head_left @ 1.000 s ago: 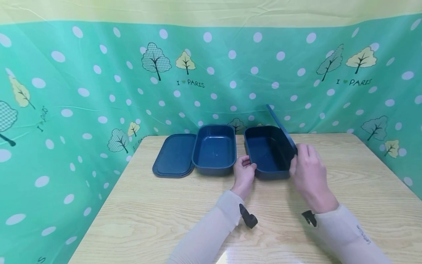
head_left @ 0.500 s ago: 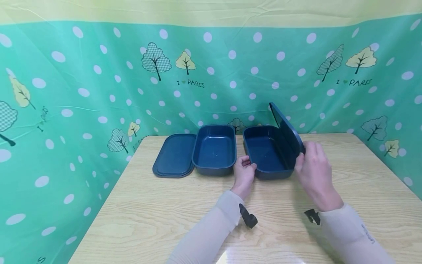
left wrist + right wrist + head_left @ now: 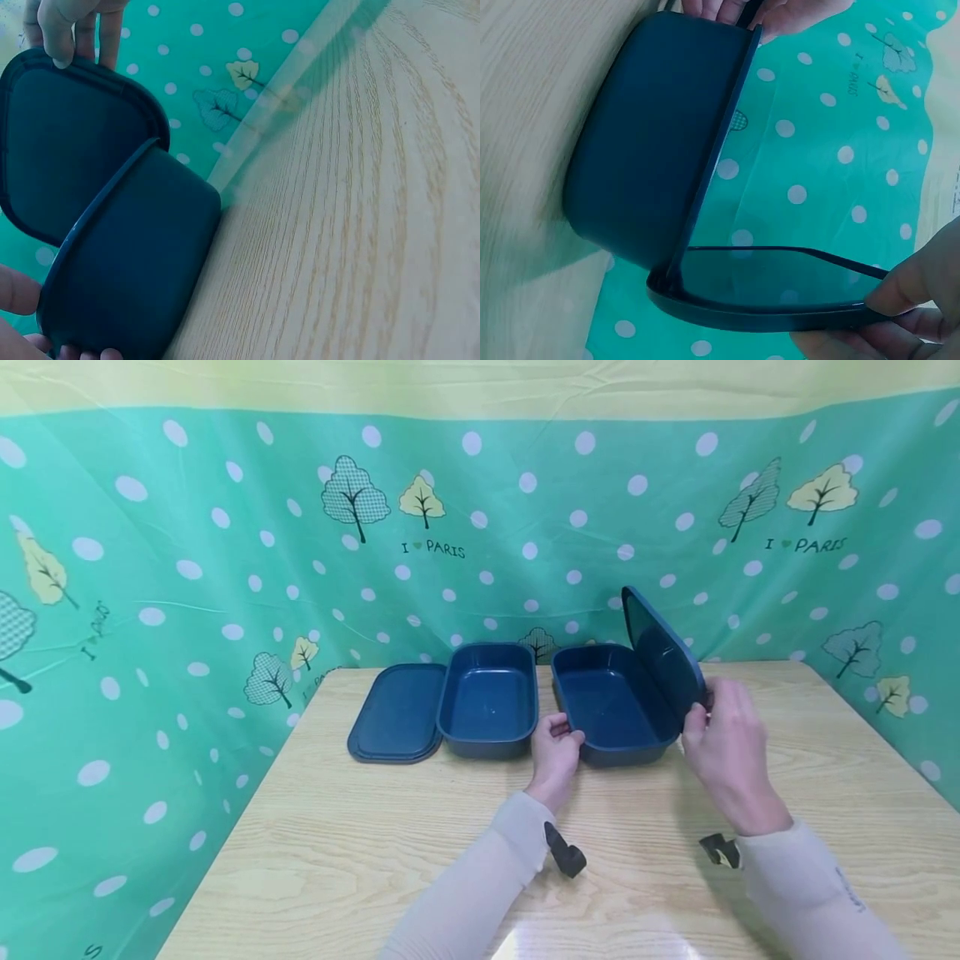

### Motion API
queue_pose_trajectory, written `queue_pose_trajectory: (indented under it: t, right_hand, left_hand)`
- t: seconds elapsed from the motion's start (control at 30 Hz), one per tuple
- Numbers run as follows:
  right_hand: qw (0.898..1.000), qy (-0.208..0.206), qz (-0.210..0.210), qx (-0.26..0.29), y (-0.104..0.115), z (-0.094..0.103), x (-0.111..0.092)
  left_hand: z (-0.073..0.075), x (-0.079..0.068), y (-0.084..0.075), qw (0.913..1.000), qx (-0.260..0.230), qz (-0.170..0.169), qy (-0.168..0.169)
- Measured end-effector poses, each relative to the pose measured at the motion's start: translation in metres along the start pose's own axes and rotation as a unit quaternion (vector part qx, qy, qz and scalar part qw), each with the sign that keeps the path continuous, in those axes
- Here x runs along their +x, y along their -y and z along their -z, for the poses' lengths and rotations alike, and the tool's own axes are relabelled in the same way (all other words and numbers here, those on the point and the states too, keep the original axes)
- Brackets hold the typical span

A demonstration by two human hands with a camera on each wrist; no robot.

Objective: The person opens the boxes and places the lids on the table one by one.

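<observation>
A dark blue rectangular plastic container [image 3: 611,710] sits on the table at the right, its inside bare. My left hand [image 3: 556,758] grips its near left corner; in the left wrist view, the thumb lies at the rim and fingertips show on the wall. My right hand [image 3: 726,752] pinches the near edge of the matching lid [image 3: 663,647], which stands tilted up along the container's right side. In the right wrist view, thumb and fingers hold the lid's edge [image 3: 757,321] from both sides, and the lid meets the container's rim at its far end.
A second blue container [image 3: 487,702], uncovered, stands just left of my left hand. Another blue lid [image 3: 401,710] lies flat beside it on the wooden table [image 3: 360,843]. A green polka-dot cloth [image 3: 525,510] hangs behind the table and along its sides.
My right hand has moved right, and the lid has swung outward from nearly edge-on to show its inner face. The left hand stays at the container's corner.
</observation>
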State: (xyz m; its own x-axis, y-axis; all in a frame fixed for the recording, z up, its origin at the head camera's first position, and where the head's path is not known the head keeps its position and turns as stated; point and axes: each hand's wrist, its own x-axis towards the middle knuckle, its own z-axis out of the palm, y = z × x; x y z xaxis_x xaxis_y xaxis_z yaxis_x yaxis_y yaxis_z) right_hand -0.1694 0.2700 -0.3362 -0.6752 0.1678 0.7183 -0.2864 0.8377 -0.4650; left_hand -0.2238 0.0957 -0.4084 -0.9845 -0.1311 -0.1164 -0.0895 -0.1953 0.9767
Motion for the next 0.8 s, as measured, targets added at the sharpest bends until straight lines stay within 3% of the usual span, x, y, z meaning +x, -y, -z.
queue_pose_trajectory:
  t: [0.8]
  right_hand:
    - [0.998,-0.030,-0.054,0.024,-0.015,0.004,-0.001]
  left_hand:
    - [0.000,0.001,0.001,1.0000,-0.002,-0.006,-0.002]
